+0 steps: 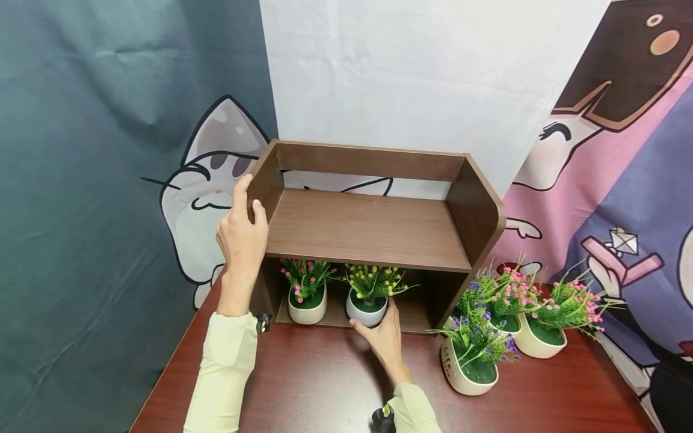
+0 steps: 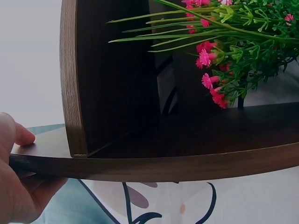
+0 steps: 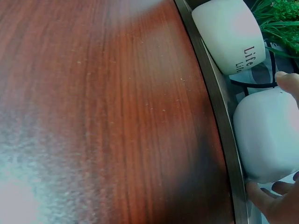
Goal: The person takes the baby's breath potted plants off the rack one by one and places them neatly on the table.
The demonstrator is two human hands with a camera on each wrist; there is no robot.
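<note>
My left hand point(image 1: 243, 234) grips the left side wall of a brown two-tier shelf point(image 1: 368, 222). In the left wrist view the thumb point(image 2: 24, 135) lies on one face of that board and the fingers go round to the other. My right hand point(image 1: 385, 337) holds a white pot point(image 1: 367, 310) with yellow flowers point(image 1: 375, 279) at the lower tier's front edge. In the right wrist view its fingers are on both sides of this pot point(image 3: 268, 135). Left of it on the same tier stands a cream pot point(image 1: 307, 310) with pink flowers point(image 1: 305, 276), lettered "Life" in the right wrist view.
Right of the shelf, several potted flowers stand on the red-brown table point(image 1: 308, 379). Nearest is a cream pot point(image 1: 468, 376) with blue-purple flowers; a pink-flowered pot point(image 1: 541, 340) is farther right. Cloth with cartoon figures hangs behind, and the shelf's upper board point(image 1: 368, 225) overhangs the lower tier.
</note>
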